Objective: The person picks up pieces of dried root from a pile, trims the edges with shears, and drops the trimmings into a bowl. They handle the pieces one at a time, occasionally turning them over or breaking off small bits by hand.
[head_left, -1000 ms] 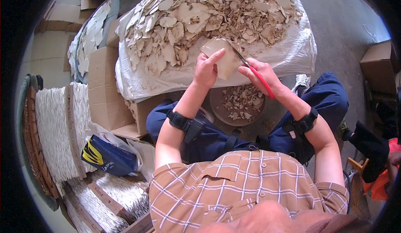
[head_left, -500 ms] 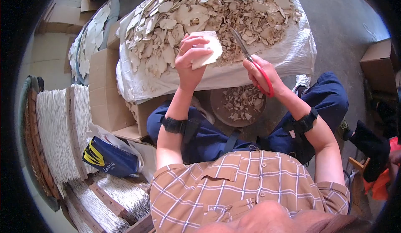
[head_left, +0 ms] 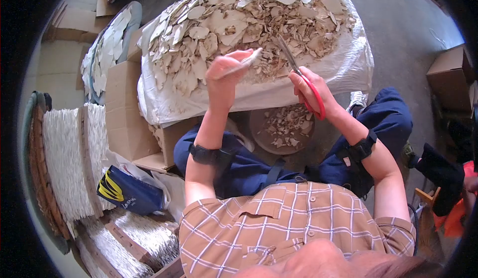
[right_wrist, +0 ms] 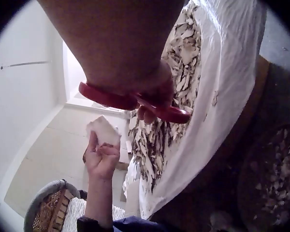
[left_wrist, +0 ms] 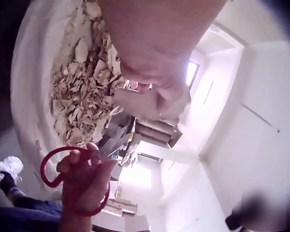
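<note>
The left hand (head_left: 223, 77) holds a thin pale flat piece (head_left: 245, 63), seen nearly edge-on in the head view, above the near side of the pile. The right wrist view shows the piece (right_wrist: 104, 130) broadside, pinched by the left hand (right_wrist: 102, 162). Red-handled scissors (head_left: 315, 99) are in the right hand (head_left: 316, 90), blades pointing up and away over the pile, apart from the piece. In the left wrist view the right hand (left_wrist: 84, 181) has its fingers in the red handle loops (left_wrist: 49, 166).
Broken flat pieces (head_left: 189, 44) are heaped on a white sheet (head_left: 348, 74). A round basin (head_left: 259, 133) with scraps stands below the near edge. At left are a cardboard box (head_left: 122, 109), a blue bag (head_left: 132, 191) and stacked white pieces (head_left: 67, 158). Another person's leg (head_left: 435, 173) shows at right.
The left hand has moved left with the pale piece, away from the scissors, and has turned it nearly edge-on. The right hand has shifted slightly, and the blades have left the piece.
</note>
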A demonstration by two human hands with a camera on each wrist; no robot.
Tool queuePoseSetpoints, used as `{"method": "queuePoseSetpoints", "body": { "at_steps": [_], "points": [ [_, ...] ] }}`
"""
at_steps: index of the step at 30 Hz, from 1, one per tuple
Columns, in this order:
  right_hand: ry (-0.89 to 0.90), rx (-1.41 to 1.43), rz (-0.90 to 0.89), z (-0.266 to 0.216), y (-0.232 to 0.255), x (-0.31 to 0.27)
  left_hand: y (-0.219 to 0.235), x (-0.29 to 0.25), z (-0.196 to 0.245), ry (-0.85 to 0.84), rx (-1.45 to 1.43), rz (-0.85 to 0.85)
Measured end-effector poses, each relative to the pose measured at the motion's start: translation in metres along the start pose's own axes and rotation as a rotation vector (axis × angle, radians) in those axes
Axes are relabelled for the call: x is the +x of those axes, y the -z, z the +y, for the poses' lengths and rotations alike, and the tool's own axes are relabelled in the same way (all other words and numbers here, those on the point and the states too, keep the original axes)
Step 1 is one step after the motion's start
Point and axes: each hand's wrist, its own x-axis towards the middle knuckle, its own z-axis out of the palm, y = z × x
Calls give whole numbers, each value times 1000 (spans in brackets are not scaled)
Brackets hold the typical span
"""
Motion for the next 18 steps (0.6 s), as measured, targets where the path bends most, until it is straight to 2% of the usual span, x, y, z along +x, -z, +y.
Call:
{"method": "queuePoseSetpoints", "body": {
  "at_steps": [1, 3, 4, 7, 13, 16, 18],
  "points": [
    [-25, 7, 3, -1, 1, 0, 8, -1, -6, 0, -1, 2],
    [-43, 17, -7, 0, -1, 1, 30, 2, -12, 421, -357, 526],
    [-37, 18, -2, 2, -2, 1, 36, 3, -13, 457, -387, 473],
    [-40, 18, -6, 3, -5, 2, 35, 4, -21, 387, -505, 515],
    [-45, -1, -29, 7, -6, 4, 41, -3, -18, 482, -467, 556],
    [-20, -36, -53, 10, -8, 4, 47, -7, -18, 494, -456, 529],
    [-60, -54, -36, 11, -12, 5, 61, -13, -29, 474, -530, 445]
  ]
}}
